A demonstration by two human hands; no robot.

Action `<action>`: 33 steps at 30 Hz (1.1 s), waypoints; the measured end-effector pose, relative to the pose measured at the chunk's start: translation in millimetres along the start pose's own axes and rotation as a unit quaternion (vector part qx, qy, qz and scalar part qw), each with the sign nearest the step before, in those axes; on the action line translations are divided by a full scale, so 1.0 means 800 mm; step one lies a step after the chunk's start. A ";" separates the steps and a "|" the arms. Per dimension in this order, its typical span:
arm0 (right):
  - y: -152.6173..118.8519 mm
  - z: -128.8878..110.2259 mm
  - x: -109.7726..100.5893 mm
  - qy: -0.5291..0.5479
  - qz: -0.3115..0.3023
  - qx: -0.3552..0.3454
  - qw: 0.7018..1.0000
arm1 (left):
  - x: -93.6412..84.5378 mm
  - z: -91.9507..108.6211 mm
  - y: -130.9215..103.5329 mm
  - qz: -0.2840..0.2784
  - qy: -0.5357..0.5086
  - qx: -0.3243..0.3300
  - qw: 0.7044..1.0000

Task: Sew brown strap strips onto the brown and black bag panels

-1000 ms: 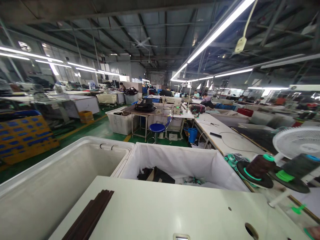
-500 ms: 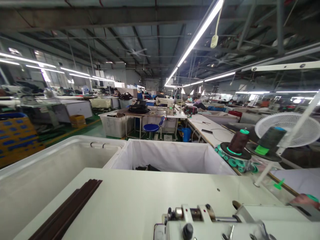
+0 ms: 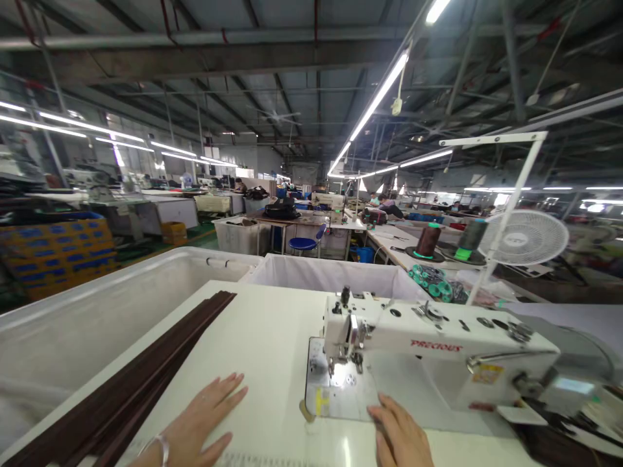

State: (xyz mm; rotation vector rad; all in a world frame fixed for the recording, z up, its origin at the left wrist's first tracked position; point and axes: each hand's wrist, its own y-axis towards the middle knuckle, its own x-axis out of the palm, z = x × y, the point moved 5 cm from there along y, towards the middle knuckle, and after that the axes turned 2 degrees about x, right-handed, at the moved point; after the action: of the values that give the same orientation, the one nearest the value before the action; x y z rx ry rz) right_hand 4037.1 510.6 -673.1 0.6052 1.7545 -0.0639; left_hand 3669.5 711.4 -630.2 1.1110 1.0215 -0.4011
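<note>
Both hands are empty over the tabletop (image 3: 263, 344). The left hand (image 3: 209, 415) has its fingers spread, between the strips (image 3: 146, 376) and the machine (image 3: 438, 363); I can't tell whether the palm rests or hovers. The right hand (image 3: 399, 428) is loosely bent, fingertips by the near edge of the machine's bed plate, and I see nothing in its grasp.

The dark brown strips lie together lengthwise along the tabletop's left side, some overlapping, nearest the left hand. I'd guess they're there for easy reach, leaving bare surface before the needle. A white bin (image 3: 107, 324) stands along that same side, probably handy for loading or dropping pieces. Beyond the machine, a brown cone (image 3: 428, 240) stands near a pole (image 3: 509, 207), likely so thread can be drawn off upward.
</note>
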 end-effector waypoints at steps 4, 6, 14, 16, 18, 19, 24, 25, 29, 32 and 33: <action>-0.024 -0.021 -0.027 -0.018 0.002 -0.009 1.000 | -0.005 0.011 -0.018 -0.085 -0.020 0.021 0.996; -0.021 -0.027 -0.031 -0.023 0.002 -0.021 0.999 | -0.001 0.001 -0.020 -0.085 -0.010 -0.029 0.996; -0.067 -0.035 -0.041 -0.034 0.040 -0.062 0.997 | -0.010 0.021 -0.056 -0.015 0.025 -0.146 0.989; -0.079 -0.039 -0.045 -0.036 0.058 -0.068 0.995 | -0.020 0.031 -0.055 0.005 0.028 -0.149 0.988; -0.085 -0.044 -0.048 -0.040 0.075 -0.070 0.994 | -0.027 0.038 -0.053 0.020 0.026 -0.144 0.989; -0.086 -0.046 -0.049 -0.042 0.082 -0.071 0.993 | -0.030 0.040 -0.052 0.026 0.024 -0.141 0.989; -0.085 -0.055 -0.052 -0.063 0.096 -0.079 0.990 | -0.037 0.044 -0.054 0.050 0.009 -0.138 0.989; -0.085 -0.055 -0.052 -0.069 0.097 -0.080 0.990 | -0.037 0.044 -0.055 0.054 0.006 -0.140 0.989; -0.085 -0.051 -0.050 -0.093 0.103 -0.079 0.987 | -0.037 0.044 -0.058 0.065 -0.015 -0.144 0.987; -0.083 -0.049 -0.049 -0.105 0.110 -0.081 0.985 | -0.039 0.044 -0.058 0.062 -0.034 -0.150 0.986; -0.083 -0.049 -0.050 -0.107 0.112 -0.085 0.984 | -0.040 0.045 -0.057 0.058 -0.040 -0.153 0.986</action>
State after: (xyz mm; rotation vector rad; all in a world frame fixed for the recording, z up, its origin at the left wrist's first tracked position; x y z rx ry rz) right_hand 3979.4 452.6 -643.6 0.6415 1.4591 0.1700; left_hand 3637.1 653.4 -625.7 0.8654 0.9064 -0.1851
